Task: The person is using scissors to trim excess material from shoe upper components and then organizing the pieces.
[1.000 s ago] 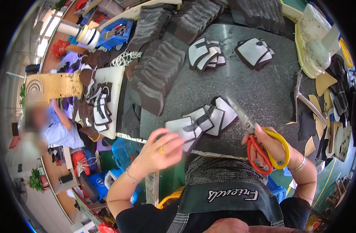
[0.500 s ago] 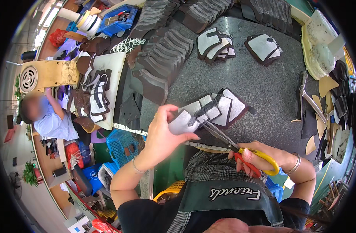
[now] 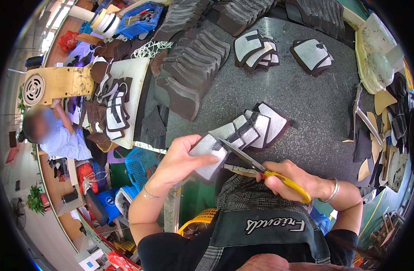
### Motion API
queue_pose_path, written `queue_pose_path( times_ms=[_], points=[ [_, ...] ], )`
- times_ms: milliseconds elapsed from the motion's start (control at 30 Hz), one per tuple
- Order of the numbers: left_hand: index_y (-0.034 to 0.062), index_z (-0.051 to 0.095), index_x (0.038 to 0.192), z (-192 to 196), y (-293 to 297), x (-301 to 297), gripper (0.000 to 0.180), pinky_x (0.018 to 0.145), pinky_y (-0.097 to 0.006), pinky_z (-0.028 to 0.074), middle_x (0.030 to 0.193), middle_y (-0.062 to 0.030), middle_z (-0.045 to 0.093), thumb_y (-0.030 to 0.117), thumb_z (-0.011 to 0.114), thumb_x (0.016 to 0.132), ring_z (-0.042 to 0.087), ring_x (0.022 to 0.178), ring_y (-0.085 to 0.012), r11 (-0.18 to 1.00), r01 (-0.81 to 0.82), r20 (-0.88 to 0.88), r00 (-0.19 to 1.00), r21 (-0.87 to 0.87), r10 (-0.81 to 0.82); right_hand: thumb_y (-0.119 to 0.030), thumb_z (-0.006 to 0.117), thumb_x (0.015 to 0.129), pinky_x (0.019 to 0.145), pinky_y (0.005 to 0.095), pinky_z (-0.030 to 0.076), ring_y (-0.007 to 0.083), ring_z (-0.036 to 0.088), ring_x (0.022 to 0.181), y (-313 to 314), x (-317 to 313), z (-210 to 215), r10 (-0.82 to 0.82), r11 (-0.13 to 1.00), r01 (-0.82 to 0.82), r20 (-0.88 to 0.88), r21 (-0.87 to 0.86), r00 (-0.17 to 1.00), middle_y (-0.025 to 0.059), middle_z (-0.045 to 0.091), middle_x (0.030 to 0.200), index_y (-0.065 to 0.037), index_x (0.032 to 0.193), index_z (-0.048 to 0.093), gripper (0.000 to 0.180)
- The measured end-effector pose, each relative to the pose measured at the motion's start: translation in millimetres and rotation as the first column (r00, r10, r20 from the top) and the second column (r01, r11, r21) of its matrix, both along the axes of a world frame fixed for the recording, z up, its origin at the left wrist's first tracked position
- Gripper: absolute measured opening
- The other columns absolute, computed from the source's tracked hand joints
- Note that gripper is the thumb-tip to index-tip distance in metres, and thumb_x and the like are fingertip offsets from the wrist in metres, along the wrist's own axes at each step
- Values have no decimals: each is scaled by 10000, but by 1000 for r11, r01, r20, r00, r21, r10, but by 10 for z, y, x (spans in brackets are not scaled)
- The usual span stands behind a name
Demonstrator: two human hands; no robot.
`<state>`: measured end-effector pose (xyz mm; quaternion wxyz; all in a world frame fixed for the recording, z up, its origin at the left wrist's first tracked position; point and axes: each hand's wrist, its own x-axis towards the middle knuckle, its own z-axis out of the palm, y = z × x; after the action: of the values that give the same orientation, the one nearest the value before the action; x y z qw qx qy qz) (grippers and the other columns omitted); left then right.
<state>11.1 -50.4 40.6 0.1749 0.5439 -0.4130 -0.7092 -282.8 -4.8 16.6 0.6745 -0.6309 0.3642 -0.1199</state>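
My left hand (image 3: 173, 162) pinches a flat piece with a pale grey-white face (image 3: 209, 168) between thumb and fingers, near the front edge of the table. Scissors (image 3: 244, 156) with yellow and red handles are in my right hand (image 3: 292, 175). Their blades look nearly closed, and the tips lie at the dark strip by the top of the held piece. Just beyond, a row of overlapping pale-faced, dark-edged pieces (image 3: 273, 126) rests on the table, with dark strips between them. Whether the held piece is still joined to that row, I cannot tell.
The dark speckled table (image 3: 315, 117) carries two small piles of pale-faced pieces (image 3: 256, 47) (image 3: 311, 54) farther back. Stacked brown pieces (image 3: 189, 67) line its far left. A cream machine part (image 3: 374, 54) stands at right. Left, a person (image 3: 64, 137) sits by a white board (image 3: 131, 83).
The scissors' blades have come together, and my right fingers have closed up. My left hand has tilted its piece, bringing more of the pale face into view.
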Motion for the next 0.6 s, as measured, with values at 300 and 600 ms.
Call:
queue_pose_path(
  times_ms=[300,600],
  points=[
    [-16,632,988,-275,-6,-124,469,909,-301,427,1088,-58,535,143,910,645,528,1029,-154,726,402,529,846,-558,-63,-587,347,1009,512,285,503,139,609,539,9,-374,157,-24,972,16,30,235,999,68,618,697,20,1139,555,654],
    [22,585,1103,-301,-45,2,533,784,-248,513,924,2,574,62,900,675,581,901,-83,829,48,243,964,-557,108,-622,296,1007,559,370,522,249,648,579,-208,-289,203,90,988,-86,-19,129,996,126,616,677,9,968,553,682]
  ],
)
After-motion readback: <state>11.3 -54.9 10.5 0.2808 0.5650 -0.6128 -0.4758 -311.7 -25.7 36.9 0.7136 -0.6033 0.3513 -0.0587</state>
